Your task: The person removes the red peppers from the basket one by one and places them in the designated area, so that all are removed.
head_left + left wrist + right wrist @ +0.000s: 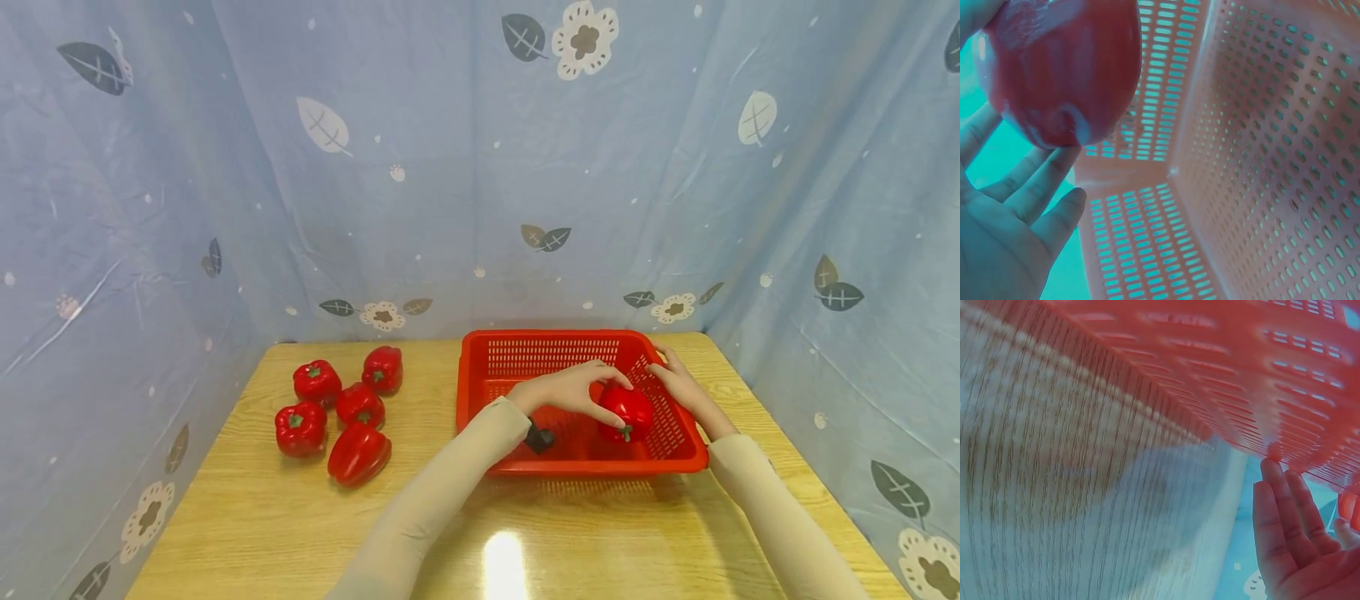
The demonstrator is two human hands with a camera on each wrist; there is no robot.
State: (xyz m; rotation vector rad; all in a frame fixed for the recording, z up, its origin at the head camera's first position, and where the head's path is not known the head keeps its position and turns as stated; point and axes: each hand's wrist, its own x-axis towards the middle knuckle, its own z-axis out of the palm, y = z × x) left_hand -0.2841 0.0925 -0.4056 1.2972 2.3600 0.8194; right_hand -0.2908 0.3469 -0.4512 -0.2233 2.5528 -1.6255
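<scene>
My left hand (573,389) reaches inside the red plastic basket (555,468) and holds a red bell pepper (632,410) between thumb and fingers, near the basket's right end. The left wrist view shows the same pepper (1066,69) close up, fingertips against its lower side and slotted walls beyond. At the basket's right side, my right hand (681,390) grips the rim, thumb over the edge. Its fingers (1282,512) lie along the outside of the slotted wall in the right wrist view.
Several red bell peppers (360,407) lie grouped on the wooden table (300,533), left of the basket. A pale blue patterned curtain (420,208) hangs behind the table and along both sides. A small black device (538,437) sits at the left wrist.
</scene>
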